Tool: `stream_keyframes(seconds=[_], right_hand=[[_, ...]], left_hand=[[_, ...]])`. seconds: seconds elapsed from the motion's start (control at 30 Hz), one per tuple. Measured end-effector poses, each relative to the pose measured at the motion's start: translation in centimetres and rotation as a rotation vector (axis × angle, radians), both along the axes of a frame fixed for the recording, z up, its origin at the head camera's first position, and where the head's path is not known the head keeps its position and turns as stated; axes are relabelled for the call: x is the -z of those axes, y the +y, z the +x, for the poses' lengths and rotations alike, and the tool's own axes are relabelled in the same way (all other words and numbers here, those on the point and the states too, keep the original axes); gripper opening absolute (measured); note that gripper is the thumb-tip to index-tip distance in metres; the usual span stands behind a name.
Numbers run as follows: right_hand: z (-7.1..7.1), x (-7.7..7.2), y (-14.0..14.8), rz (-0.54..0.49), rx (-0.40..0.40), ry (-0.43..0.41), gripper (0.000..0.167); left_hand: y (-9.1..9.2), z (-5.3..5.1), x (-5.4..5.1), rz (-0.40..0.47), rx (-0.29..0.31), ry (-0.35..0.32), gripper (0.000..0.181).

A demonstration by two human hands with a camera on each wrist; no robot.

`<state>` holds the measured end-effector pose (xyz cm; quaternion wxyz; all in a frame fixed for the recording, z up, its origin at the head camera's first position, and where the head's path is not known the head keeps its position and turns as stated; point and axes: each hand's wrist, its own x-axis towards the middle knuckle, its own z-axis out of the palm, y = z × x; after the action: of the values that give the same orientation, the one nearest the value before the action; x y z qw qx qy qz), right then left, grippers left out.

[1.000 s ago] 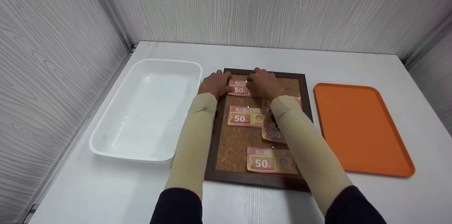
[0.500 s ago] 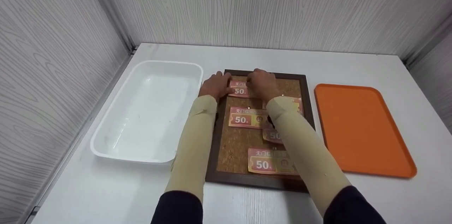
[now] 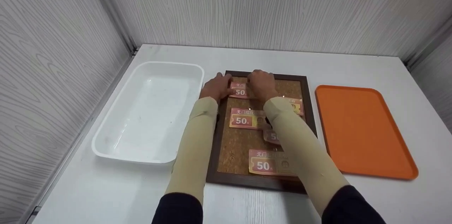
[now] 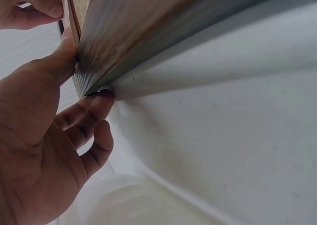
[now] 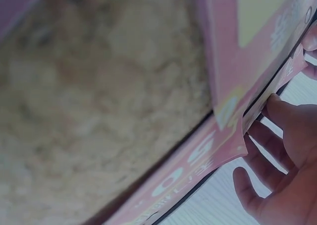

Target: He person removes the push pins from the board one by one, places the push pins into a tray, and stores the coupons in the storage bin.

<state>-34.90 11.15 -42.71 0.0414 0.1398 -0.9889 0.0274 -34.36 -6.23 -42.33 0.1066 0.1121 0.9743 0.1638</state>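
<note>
A dark-framed corkboard [image 3: 236,141] lies on the table with several pink and yellow coupons fixed to it by small pins. My left hand [image 3: 216,87] holds its upper left edge. In the left wrist view, the thumb lies on top beside a coupon, and the fingers [image 4: 94,111] curl against the frame's outer side. Over the top left coupon [image 3: 240,90], my right hand [image 3: 262,83] has thumb and fingertips drawn together at the pin on its upper edge. The pin itself is hidden by the fingers. My right forearm covers parts of the lower coupons, including the bottom one [image 3: 263,163].
A white plastic basin [image 3: 148,64] stands left of the corkboard. An orange tray [image 3: 363,132] lies to the right. Wood-patterned panels [image 3: 268,12] enclose the white table [image 3: 176,51] at the back and sides.
My right hand turns a little at the top left coupon, and its wrist shifts left, uncovering more of the right-hand coupon. The pin seen there earlier is now covered. My left hand keeps its place.
</note>
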Motion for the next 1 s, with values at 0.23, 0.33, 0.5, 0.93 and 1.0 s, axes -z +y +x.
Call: stream_keyframes(seconds=[0.23,0.33,0.5,0.93,1.0], right_hand=[[-0.3,0.2,0.0,-0.010,-0.036,-0.043,0.022],[-0.4,0.2,-0.1,0.012,-0.050,-0.043,0.022],[-0.4,0.2,-0.1,0.053,-0.072,-0.024,0.022],[-0.6,0.1,0.0,0.060,-0.069,-0.028,0.021],[-0.6,0.3,0.0,0.070,-0.071,-0.030,0.021]], left_hand=[[0.4,-0.1,-0.4,-0.003,-0.002,0.010,0.040],[0.6,-0.4,-0.5,0.012,-0.001,-0.003,0.037],[0.8,-0.8,-0.5,0.061,-0.032,-0.056,0.039],[0.6,-1.6,0.0,0.149,-0.059,-0.066,0.023],[0.7,-1.6,0.2,0.154,-0.070,-0.069,0.026]])
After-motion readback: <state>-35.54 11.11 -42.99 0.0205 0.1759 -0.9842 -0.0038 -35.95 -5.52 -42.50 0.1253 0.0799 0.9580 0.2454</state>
